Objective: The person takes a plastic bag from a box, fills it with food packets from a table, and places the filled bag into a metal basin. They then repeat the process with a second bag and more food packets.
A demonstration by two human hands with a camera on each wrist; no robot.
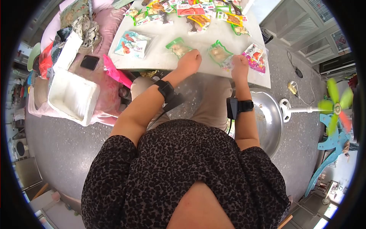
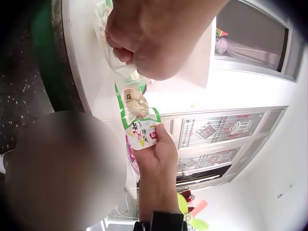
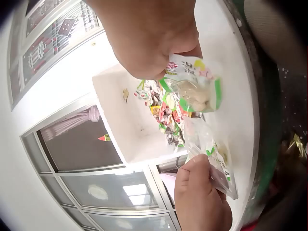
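Note:
My right hand [image 1: 240, 69] pinches a green-edged snack packet [image 1: 220, 53] by its printed end, near the table's front edge. Through its clear window a pale lump of food [image 3: 196, 94] shows. To the left of it, my left hand [image 1: 189, 61] grips a clear plastic bag [image 3: 204, 137] with green trim on it. Part of this bag is hidden behind the curled fingers in the left wrist view. The two hands are a short way apart, both over the white table [image 1: 160, 65]. Close to my right hand lies a pink and purple packet [image 1: 256, 57].
A clear bag with a blue and white packet [image 1: 132, 45] lies on the left of the table. Several colourful snack packets [image 1: 190, 10] are heaped at the back, by a white foam box [image 3: 115, 96]. A metal basin [image 1: 268, 118] stands right of my legs, beside a fan [image 1: 336, 108].

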